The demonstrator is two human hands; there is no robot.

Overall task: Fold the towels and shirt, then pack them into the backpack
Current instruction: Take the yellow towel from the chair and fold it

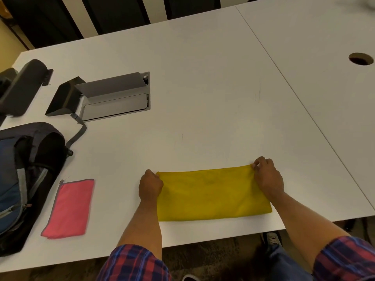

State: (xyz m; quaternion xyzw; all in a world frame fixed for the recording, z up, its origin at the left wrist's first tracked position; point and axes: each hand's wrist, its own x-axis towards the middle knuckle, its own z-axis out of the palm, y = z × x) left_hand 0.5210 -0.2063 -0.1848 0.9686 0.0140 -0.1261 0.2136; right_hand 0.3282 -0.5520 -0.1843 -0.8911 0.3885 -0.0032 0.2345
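Head view: left hand point(150, 186) and right hand point(267, 175) each pinch a far corner of the folded yellow towel point(213, 194) at lower centre; pink towel point(70, 207) beside backpack point(18, 179).

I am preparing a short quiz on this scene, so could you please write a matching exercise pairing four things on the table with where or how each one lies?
Things:
1. yellow towel
2. pink towel
3. backpack
4. round hole

Places or states:
A. at the far right of the table
B. lying folded and untouched beside the backpack
C. on the left edge of the table, partly open
D. held at its two far corners by the left hand and right hand

Pairs: 1-D, 2-B, 3-C, 4-A
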